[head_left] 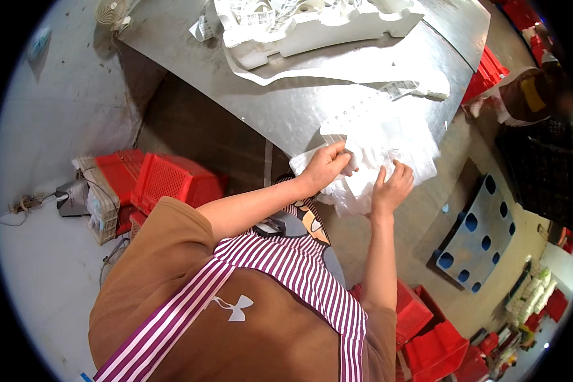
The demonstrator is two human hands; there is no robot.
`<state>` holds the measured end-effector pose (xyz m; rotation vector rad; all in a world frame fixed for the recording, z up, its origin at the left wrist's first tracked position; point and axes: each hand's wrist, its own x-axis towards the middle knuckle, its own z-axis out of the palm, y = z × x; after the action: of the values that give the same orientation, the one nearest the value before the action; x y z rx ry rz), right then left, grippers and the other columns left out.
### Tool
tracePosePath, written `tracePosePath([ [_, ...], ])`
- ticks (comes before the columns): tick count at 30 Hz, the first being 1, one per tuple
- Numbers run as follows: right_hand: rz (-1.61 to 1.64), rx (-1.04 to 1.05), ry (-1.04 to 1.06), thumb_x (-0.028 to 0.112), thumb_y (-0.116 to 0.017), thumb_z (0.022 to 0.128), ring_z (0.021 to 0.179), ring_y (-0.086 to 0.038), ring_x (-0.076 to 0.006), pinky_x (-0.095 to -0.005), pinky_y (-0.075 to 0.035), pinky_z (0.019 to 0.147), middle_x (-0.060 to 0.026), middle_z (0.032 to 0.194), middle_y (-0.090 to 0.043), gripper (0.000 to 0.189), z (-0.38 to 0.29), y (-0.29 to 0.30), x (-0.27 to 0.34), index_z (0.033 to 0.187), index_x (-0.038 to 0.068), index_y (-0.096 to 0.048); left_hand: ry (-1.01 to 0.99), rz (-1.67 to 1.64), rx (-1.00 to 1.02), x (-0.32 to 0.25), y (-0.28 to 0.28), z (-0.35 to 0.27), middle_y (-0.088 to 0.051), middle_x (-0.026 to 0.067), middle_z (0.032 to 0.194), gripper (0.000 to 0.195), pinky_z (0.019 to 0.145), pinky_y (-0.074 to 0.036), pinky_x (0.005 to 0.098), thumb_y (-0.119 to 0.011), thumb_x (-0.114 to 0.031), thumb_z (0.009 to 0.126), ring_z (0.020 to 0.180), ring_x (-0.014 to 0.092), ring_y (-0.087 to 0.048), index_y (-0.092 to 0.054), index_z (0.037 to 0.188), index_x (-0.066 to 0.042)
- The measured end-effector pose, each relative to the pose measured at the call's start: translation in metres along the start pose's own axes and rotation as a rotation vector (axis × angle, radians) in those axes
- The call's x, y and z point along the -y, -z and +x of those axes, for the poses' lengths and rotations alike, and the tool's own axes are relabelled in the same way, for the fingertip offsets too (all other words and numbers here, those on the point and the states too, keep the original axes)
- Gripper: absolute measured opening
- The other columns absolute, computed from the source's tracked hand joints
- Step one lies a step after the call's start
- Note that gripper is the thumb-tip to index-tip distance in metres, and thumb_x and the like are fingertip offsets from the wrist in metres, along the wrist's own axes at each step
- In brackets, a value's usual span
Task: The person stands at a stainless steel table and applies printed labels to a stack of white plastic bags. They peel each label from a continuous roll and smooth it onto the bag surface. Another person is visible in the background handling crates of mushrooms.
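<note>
My left hand (328, 164) pinches the end of a white label strip (335, 128) between thumb and fingers. The strip curls back across the metal table toward a printed length of labels. Below it, a pile of clear plastic bags (410, 143) lies at the table's near corner and partly overhangs the edge. My right hand (394, 184) rests on these bags, thumb and fingers apart. Strong glare washes out the bags, so their contents cannot be made out. Farther back stands a white foam tray (324, 40) holding tangled label strips (262, 14).
The metal table (277, 114) has a sharp near corner. Red plastic crates (181, 181) stand at left, with more red crates (434, 344) at lower right. A pallet with blue holes (477, 234) lies on the floor. Another person (530, 95) is at right.
</note>
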<state>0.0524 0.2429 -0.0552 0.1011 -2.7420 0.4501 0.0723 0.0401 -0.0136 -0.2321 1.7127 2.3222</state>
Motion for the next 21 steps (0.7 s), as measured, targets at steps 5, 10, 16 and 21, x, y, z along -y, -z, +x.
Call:
tracePosePath([
  [5,0.09,0.163,0.055,0.009,-0.073,0.083,0.099,-0.059,-0.0287,-0.0424,-0.044,0.084,-0.0106,0.1,-0.062,0.023,-0.009,-0.001,-0.003,0.103,0.006,-0.062,0.016,-0.042,0.003,-0.002,-0.004,-0.003,-0.068,0.007,0.097,0.018,0.078,-0.054,0.0285,-0.047,-0.008,0.102,0.085,0.011,-0.067,-0.061,0.104,0.002],
  [10,0.258,0.183,0.028,0.015,-0.079,0.078,0.108,-0.059,-0.0322,-0.042,-0.044,0.091,-0.013,0.112,-0.062,0.037,-0.018,0.005,0.008,0.109,0.005,-0.062,-0.023,0.108,0.018,0.013,-0.003,0.006,-0.067,0.0059,0.095,0.016,0.079,-0.053,0.0285,-0.048,-0.008,0.101,0.089,0.012,-0.068,-0.06,0.102,0.002],
  [16,-0.078,0.109,-0.016,0.015,-0.076,0.08,0.107,-0.058,-0.0301,-0.0443,-0.041,0.092,-0.01,0.115,-0.061,0.032,-0.01,-0.005,-0.017,0.108,0.007,-0.063,0.004,0.056,0.009,0.008,-0.006,0.005,-0.068,0.0071,0.095,0.016,0.079,-0.053,0.0287,-0.047,-0.008,0.101,0.09,0.012,-0.068,-0.06,0.102,0.001],
  [21,0.06,0.039,-0.028,0.017,-0.075,0.083,0.105,-0.058,-0.0291,-0.0438,-0.042,0.087,-0.0068,0.11,-0.063,0.025,-0.016,0.0,-0.007,0.103,0.007,-0.065,-0.006,0.029,0.002,0.003,-0.002,-0.001,-0.07,0.0082,0.096,0.017,0.08,-0.053,0.0292,-0.047,-0.008,0.101,0.089,0.013,-0.068,-0.06,0.104,0.002],
])
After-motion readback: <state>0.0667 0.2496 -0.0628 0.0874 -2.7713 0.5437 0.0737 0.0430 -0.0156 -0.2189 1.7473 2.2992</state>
